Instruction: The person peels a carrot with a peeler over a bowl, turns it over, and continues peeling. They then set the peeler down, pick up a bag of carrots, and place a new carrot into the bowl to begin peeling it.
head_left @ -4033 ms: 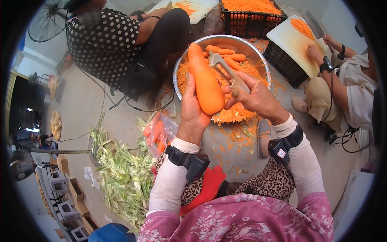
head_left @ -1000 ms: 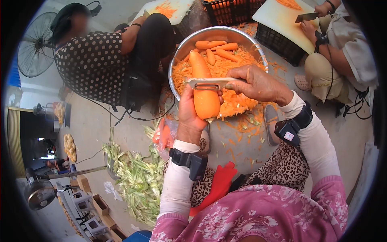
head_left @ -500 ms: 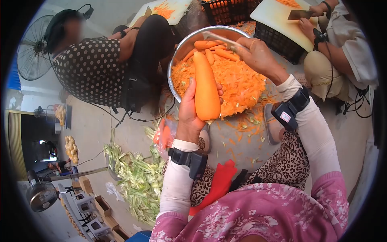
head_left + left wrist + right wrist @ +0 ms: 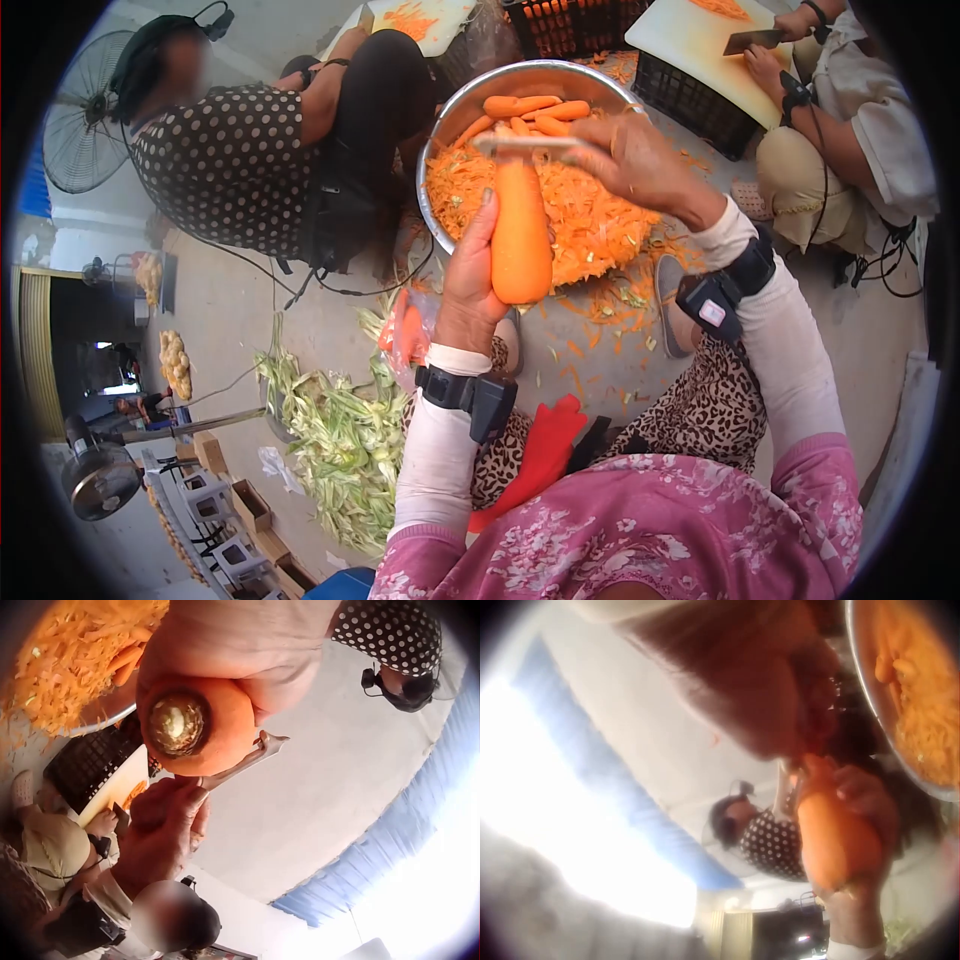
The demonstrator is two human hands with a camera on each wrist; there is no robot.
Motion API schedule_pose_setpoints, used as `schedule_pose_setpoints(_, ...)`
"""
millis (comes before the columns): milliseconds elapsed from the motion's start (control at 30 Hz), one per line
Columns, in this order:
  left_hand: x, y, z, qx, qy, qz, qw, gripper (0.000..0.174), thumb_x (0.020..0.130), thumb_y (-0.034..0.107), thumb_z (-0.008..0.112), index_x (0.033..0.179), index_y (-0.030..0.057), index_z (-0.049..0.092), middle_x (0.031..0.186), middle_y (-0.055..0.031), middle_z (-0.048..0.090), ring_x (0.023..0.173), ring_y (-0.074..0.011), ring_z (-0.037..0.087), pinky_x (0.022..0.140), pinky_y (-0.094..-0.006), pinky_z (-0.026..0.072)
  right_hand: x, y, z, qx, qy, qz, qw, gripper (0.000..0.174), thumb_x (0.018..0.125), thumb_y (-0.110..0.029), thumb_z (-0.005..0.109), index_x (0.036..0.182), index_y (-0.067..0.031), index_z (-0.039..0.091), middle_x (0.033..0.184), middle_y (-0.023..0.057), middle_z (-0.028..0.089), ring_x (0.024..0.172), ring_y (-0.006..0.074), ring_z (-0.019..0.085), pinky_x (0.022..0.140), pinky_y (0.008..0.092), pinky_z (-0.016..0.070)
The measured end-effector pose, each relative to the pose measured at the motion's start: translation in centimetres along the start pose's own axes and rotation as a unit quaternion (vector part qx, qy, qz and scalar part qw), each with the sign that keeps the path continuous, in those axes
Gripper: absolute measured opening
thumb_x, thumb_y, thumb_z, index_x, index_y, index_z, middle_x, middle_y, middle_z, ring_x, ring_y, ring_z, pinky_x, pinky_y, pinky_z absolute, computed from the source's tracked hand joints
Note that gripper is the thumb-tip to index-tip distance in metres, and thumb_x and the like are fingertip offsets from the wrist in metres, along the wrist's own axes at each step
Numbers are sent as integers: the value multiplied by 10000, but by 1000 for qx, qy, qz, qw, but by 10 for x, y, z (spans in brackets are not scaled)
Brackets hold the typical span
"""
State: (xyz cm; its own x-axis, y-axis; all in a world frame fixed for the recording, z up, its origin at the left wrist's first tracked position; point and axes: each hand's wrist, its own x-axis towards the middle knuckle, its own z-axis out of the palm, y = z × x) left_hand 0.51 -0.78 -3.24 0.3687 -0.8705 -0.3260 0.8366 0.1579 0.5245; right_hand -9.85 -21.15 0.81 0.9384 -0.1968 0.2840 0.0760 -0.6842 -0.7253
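A large orange carrot [image 4: 520, 240] stands nearly upright in the head view, its thick end toward the body. My left hand [image 4: 470, 278] grips it from the left side, fingers behind it. My right hand [image 4: 640, 165], blurred, holds a pale peeler [image 4: 525, 145] by its handle, its head lying across the carrot's upper part. In the left wrist view the carrot's stem end [image 4: 177, 724] faces the camera, with the peeler [image 4: 247, 759] beyond it. The right wrist view shows the carrot [image 4: 836, 844] in my left hand [image 4: 866, 802].
Under my hands is a metal basin [image 4: 428, 200] of peelings and smaller carrots. A pile of pale green husks [image 4: 350, 450] and a plastic bag of carrots [image 4: 408, 335] lie on the floor. Two people sit at either side by cutting boards [image 4: 700, 60] and black crates [image 4: 690, 105].
Since half a second ago, my right hand has brought the peeler down and left onto the carrot's upper part. The carrot has shifted slightly right and stands more upright.
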Motion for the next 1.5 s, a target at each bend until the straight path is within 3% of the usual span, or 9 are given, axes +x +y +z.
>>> schedule_pose_setpoints(100, -1, -8, 9, 9, -6, -14, 1000, 445, 965, 399, 463, 1199, 21, 500, 1000, -154, 612, 847, -275, 621, 736, -380, 541, 15, 32, 3, -245, 138, 55, 958, 180, 874, -221, 596, 936, -58, 637, 774, 205, 612, 714, 396, 576, 563, 459, 442)
schedule_pose_setpoints(233, 2, -5, 10, -4, -30, -8, 1000, 480, 974, 415, 429, 1223, 9, 486, 1038, -174, 606, 877, -282, 623, 761, -387, 537, 17, 40, 3, -220, 193, 70, 954, 207, 888, -245, 593, 924, -47, 642, 688, 153, 614, 623, 305, 605, 555, 397, 459)
schedule_pose_setpoints(400, 0, 0, 14, 10, 31, 28, 999, 494, 986, 429, 377, 1210, 6, 500, 1051, -185, 618, 872, -285, 637, 776, -386, 543, -2, 9, 0, 182, -40, 68, 980, 278, 912, -265, 584, 900, 9, 629, 650, -6, 550, 619, 65, 512, 555, 253, 441)
schedule_pose_setpoints(533, -4, 1, 4, -64, -11, 18, 998, 526, 980, 457, 369, 1191, -5, 507, 1052, -205, 612, 880, -301, 629, 774, -404, 541, -20, -6, 7, 172, -140, 53, 974, 252, 896, -247, 585, 812, -13, 620, 639, 14, 547, 616, 94, 510, 562, 299, 422)
schedule_pose_setpoints(700, -2, -2, -1, -63, -48, -21, 997, 527, 974, 463, 380, 1177, -7, 504, 1024, -205, 606, 857, -292, 625, 763, -400, 539, -7, -4, 2, 2, 10, 16, 1000, 263, 870, -263, 612, 824, -7, 575, 734, 215, 567, 667, 402, 537, 567, 432, 424)
schedule_pose_setpoints(800, -4, -8, 8, -67, -77, -55, 993, 508, 974, 452, 394, 1182, 0, 497, 996, -194, 605, 846, -287, 623, 757, -389, 536, 8, 36, 7, -190, 100, 40, 976, 235, 866, -244, 613, 851, -10, 600, 744, 208, 600, 689, 391, 589, 584, 454, 440)
schedule_pose_setpoints(1033, 1, -6, 6, -41, -33, -11, 999, 510, 974, 450, 395, 1198, 5, 502, 1017, -179, 611, 860, -280, 627, 754, -392, 540, 4, 24, -3, -19, 127, 82, 988, 226, 886, -226, 586, 942, -20, 659, 725, 162, 628, 617, 283, 580, 579, 373, 460)
schedule_pose_setpoints(1267, -3, -5, 1, -24, 16, 15, 999, 509, 978, 452, 382, 1198, 11, 511, 1034, -161, 622, 873, -272, 634, 753, -404, 549, -23, -13, 10, 155, -94, 22, 983, 276, 879, -265, 606, 895, 9, 640, 686, 146, 605, 595, 247, 557, 581, 361, 451)
schedule_pose_setpoints(1500, 2, -15, 7, 33, 5, -18, 999, 494, 982, 422, 390, 1228, 2, 479, 1063, -171, 602, 866, -292, 630, 747, -401, 545, 6, 49, 7, -230, 108, 115, 960, 252, 877, -243, 600, 847, 8, 594, 657, 200, 567, 569, 365, 493, 549, 382, 440)
